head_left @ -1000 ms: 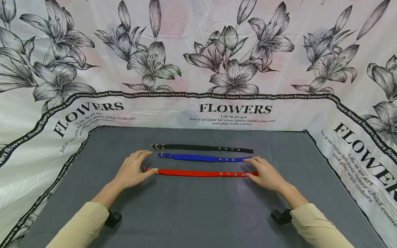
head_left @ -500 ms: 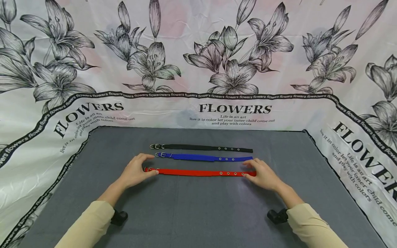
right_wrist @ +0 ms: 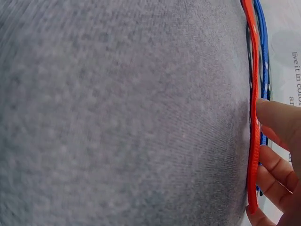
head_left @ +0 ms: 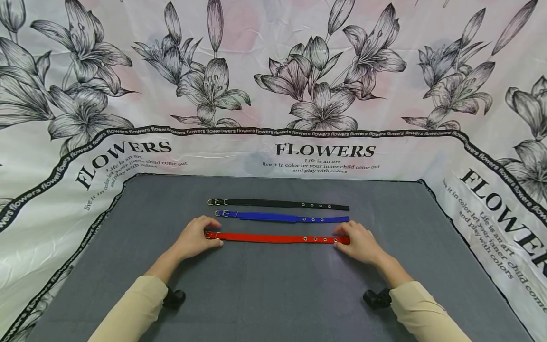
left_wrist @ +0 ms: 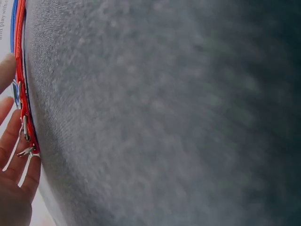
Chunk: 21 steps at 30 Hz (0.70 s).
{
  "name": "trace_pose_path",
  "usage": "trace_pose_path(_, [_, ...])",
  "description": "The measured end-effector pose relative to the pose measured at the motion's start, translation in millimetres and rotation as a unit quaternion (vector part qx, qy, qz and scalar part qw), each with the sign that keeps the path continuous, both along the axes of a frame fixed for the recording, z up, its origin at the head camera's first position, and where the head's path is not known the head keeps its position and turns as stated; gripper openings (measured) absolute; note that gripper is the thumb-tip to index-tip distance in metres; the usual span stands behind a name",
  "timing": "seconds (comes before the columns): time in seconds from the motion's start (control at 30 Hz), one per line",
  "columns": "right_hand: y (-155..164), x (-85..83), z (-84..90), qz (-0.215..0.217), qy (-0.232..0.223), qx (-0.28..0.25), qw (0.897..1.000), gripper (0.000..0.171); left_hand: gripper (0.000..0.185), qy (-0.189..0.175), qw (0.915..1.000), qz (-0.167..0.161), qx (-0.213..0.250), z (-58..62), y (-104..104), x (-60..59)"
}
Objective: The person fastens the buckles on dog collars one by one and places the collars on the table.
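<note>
A red collar [head_left: 265, 238] lies straight across the grey cloth, its buckle at the left and metal eyelets toward the right. My left hand [head_left: 197, 239] is around the buckle end, thumb in front and fingers behind, with space showing between them. In the left wrist view, a metal buckle [left_wrist: 25, 128] sits beside the fingers. At the eyelet end, my right hand [head_left: 358, 242] has its thumb and fingers on either side of the strap. In the right wrist view its fingertips are right at the edge of the red collar [right_wrist: 254, 155].
Just behind lies a blue collar [head_left: 267, 217], and behind that a black collar [head_left: 262, 203], both roughly parallel to the red one. A grey cloth [head_left: 273, 294] covers the tabletop. A white flower-print sheet [head_left: 239, 156] rises at the back and sides.
My left hand has moved right and slightly nearer me, around the buckle end. The right hand has drawn a little left, off the blue collar's end. The collars stay in place.
</note>
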State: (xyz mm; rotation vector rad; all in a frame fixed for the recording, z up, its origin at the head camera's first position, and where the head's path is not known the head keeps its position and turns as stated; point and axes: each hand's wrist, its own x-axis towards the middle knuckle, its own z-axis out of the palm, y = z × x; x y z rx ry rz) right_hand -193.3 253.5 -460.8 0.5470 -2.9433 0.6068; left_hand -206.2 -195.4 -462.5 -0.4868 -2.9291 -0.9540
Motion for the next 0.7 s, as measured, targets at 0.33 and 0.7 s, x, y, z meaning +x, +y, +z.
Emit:
trace_pose_path(0.33, [-0.5, -1.2, -3.8, -0.018, 0.021, 0.022, 0.999, 0.018, 0.033, -0.019, 0.9997, 0.0, -0.014, -2.6, 3.2, -5.1])
trace_pose_path(0.7, [-2.2, -0.2, -2.1, -0.019, 0.024, 0.026, 0.999, 0.014, 0.019, -0.024, 0.9996, -0.007, -0.014, -5.0, 4.4, -7.9])
